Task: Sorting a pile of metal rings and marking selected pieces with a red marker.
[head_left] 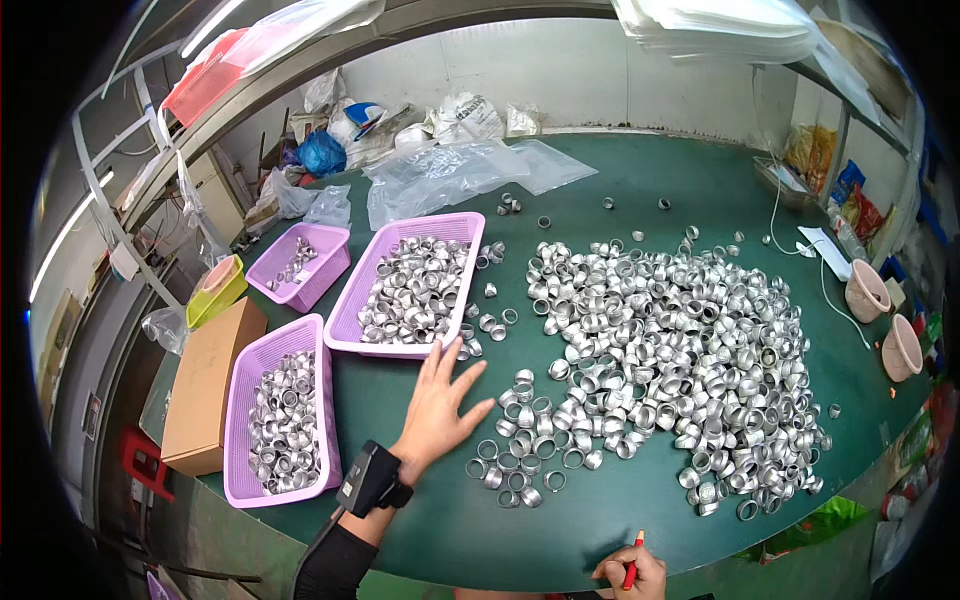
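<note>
At the near edge of the green table [590, 515], the person's right hand [643, 573] is curled around a red pen-shaped tool [630, 575], its orange tip pointing away from the body. A little farther in, loose metal rings [531, 496] spread in a thin patch, and to their left stands a long purple basket [328, 430] partly filled with similar rings. The left hand [440, 405], with a black device [368, 480] on its wrist, reaches past that patch with fingers spread and apart, gripping nothing. Its fingertips are at the near rim of a second purple basket [352, 285], also loaded with rings; from here I cannot tell whether they press on it. To handle these pieces well, I would keep the left palm low and the fingers loose, gather only a few rings at once, and keep the tool's tip clear of them. The big heap [690, 350] covers the right half of the table, so working in from its thin near edge looks steadier than digging into the middle, where rings could roll. Beyond lie a smaller purple basket [328, 270] and clear plastic sheeting [440, 180], before a pale wall [560, 90].
</note>
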{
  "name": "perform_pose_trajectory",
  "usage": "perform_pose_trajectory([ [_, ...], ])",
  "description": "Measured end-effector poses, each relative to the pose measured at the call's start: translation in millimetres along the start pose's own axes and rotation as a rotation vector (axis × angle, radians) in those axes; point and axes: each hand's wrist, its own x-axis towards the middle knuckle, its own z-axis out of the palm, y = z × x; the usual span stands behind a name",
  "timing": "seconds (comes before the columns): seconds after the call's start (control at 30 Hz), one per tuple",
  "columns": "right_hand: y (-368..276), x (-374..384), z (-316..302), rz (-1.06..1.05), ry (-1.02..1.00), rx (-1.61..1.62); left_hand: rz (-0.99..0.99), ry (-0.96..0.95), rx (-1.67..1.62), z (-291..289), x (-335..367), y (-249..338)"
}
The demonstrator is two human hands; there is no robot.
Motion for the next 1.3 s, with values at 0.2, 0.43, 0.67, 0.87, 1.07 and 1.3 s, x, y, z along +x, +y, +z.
perform_pose_trajectory([
  [0.2,2.5,5.0,-2.4,-0.110,0.012,0.007,-0.131,-0.190,-0.392,38.4,-37.8,39.0],
  [0.43,1.3,9.1,-3.1,-0.072,0.013,0.000,-0.073,-0.166,-0.430,23.3,-30.3,69.8],
  [0.67,-5.0,7.5,-2.6,-0.073,0.018,-0.018,-0.344,0.020,-0.148,61.1,73.1,-4.6],
  [0.87,-1.7,6.1,-7.0,-0.119,0.018,-0.012,-0.626,-0.180,-0.011,75.8,94.1,-1.4],
  [1.07,1.0,6.4,-6.4,-0.143,0.057,-0.010,-0.162,-0.244,-0.213,67.7,52.6,42.2],
  [1.3,4.2,12.4,2.4,-0.033,0.105,0.073,-0.135,-0.318,-0.292,41.2,-3.0,87.1],
])
